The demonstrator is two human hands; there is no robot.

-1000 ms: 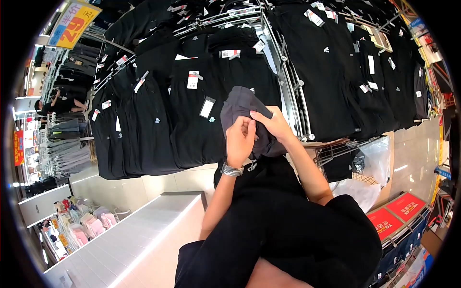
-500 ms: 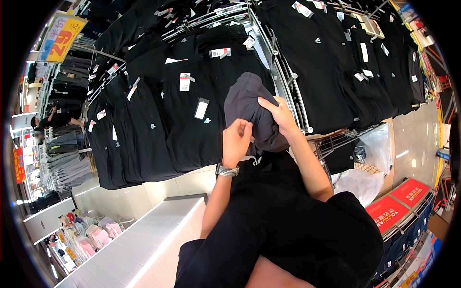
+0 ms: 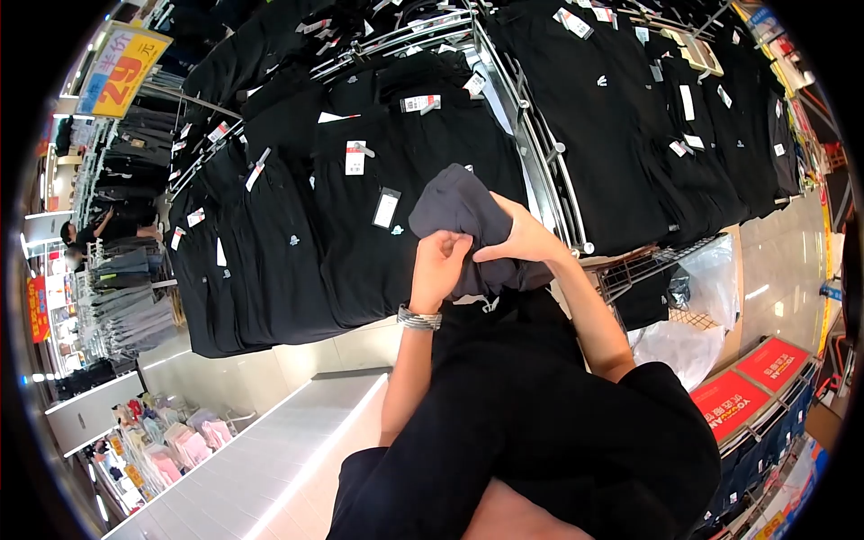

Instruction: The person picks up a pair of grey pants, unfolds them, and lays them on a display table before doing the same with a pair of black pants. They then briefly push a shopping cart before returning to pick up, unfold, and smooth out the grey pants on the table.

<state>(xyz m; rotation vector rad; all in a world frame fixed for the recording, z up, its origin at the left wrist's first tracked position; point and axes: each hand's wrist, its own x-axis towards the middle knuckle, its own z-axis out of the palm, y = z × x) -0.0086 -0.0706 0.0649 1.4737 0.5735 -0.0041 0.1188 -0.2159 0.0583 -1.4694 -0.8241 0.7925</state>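
A dark grey bundled garment (image 3: pixel 459 202) is held in front of my body, with a pale drawstring at its lower end. My left hand (image 3: pixel 439 268), with a silver band at the wrist, pinches the cloth at its left lower edge. My right hand (image 3: pixel 522 236) wraps round the garment from the right, thumb and fingers pressed on the fabric. Beyond the garment hang black trousers (image 3: pixel 360 261) with white and red tags on a metal rack.
A chrome rail (image 3: pixel 560 184) runs beside more black trousers (image 3: pixel 612 135) at the right. A wire basket (image 3: pixel 643 268) with clear plastic bags (image 3: pixel 679 351) stands right of me. A white counter (image 3: pixel 270 441) lies lower left. Another person (image 3: pixel 112 225) is at the far left.
The grey garment has been drawn down and its top folded lower. My right hand has turned and slid lower round the cloth. My left hand has shifted slightly left and down, now pinching the fabric.
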